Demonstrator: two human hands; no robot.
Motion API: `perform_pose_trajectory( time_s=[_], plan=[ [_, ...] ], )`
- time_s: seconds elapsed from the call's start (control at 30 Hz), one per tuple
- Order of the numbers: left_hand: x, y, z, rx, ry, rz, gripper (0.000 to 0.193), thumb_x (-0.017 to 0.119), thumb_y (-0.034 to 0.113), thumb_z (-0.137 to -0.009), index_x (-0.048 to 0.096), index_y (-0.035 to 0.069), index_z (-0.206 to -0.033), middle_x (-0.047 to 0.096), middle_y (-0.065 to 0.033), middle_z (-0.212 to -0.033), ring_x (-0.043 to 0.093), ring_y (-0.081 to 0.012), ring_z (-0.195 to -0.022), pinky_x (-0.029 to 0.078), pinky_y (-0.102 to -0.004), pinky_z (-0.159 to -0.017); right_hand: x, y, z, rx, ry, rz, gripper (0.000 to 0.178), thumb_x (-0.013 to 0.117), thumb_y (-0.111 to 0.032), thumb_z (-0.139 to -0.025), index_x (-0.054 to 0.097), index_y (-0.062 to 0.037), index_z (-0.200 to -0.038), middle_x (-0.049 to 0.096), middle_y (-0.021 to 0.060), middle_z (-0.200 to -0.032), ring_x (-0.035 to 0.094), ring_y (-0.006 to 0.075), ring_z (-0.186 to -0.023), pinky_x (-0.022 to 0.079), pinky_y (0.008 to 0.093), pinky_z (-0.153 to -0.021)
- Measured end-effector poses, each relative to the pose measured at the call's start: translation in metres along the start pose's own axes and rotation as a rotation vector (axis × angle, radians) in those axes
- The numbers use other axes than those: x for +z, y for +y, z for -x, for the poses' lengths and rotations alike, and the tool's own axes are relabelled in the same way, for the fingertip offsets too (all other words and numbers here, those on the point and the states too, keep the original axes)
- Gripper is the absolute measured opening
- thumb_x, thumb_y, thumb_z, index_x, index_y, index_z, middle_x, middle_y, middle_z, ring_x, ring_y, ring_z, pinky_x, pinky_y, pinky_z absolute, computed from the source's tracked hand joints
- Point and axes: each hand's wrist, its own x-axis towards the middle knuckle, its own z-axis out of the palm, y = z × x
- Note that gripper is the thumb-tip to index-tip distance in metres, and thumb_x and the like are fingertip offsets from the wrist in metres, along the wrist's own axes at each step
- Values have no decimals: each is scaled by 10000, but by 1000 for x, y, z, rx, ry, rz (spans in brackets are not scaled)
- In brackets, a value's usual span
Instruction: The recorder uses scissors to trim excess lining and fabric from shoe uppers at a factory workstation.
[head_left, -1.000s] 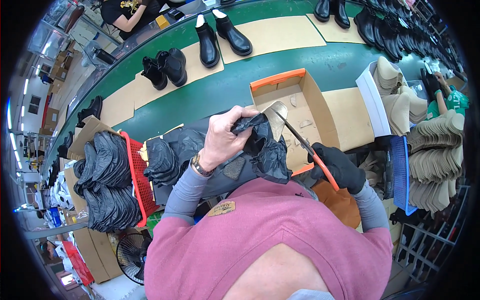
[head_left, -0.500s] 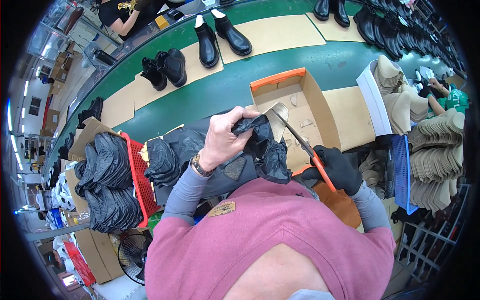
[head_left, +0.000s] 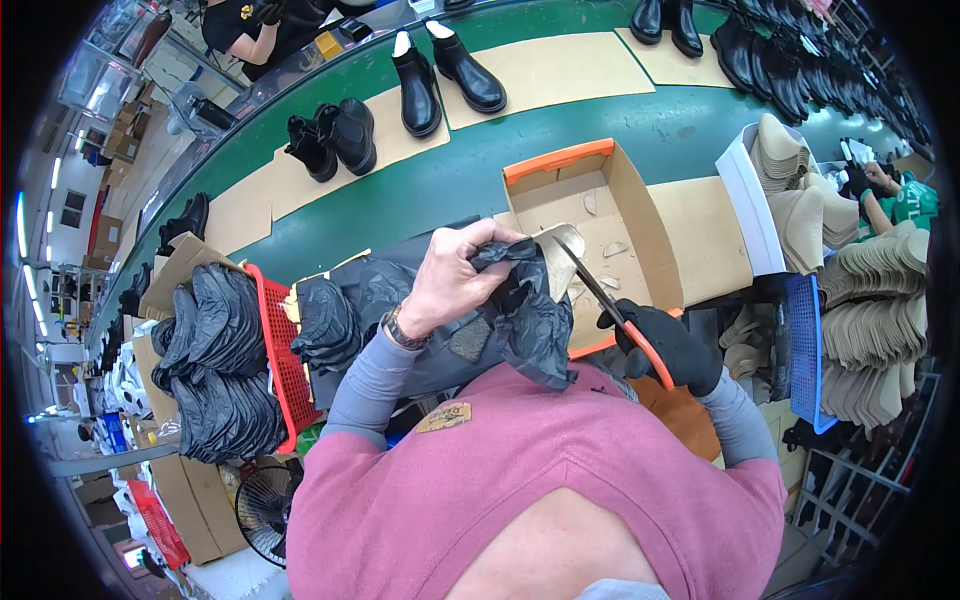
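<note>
My bare left hand (head_left: 458, 272) pinches a beige insole (head_left: 560, 256) wrapped in thin black plastic film (head_left: 537, 325). The insole's pale end sticks out past the film. In a black glove, my right hand (head_left: 672, 347) grips orange-handled scissors (head_left: 640, 345). Their blades lie across the bare end of the insole. Just beyond is an open cardboard box (head_left: 640, 215) with an orange end flap, and several small beige offcuts (head_left: 614, 249) lie in it.
At my left stands a red basket (head_left: 270, 350) beside black-wrapped pieces (head_left: 225, 360). To the right, a white bin (head_left: 745, 205) and a blue basket (head_left: 806, 345) adjoin stacked beige insoles (head_left: 875, 325). Black boots (head_left: 467, 75) line the green bench (head_left: 440, 185). Co-workers are at the far left and right.
The scissors have shifted slightly along the insole's end, and their handles look closer together. The loose black film hangs lower. My left hand has barely moved.
</note>
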Motion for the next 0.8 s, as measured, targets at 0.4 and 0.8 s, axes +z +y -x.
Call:
perform_pose_trajectory(
  time_s=[0.4, 0.8],
  plan=[
    [4, 2, 1, 128, 60, -21, 295, 666, -92, -694, 676, -9, -976, 717, -103, -869, 698, -161, -810, 523, -250, -732, 7, -8, -6, -80, 120, -36, 336, 665, -312, -869, 555, 5, -883, 533, 142, -777, 540, 282, -662, 426, 352, -618],
    [8, -5, 0, 5, 28, 71, 303, 649, -74, -733, 679, -3, -1026, 713, -87, -880, 678, -136, -796, 514, -244, -726, 6, -14, -7, -16, 100, 43, 305, 768, -245, -770, 625, 22, -810, 585, 148, -740, 582, 268, -641, 426, 348, -575]
  ],
)
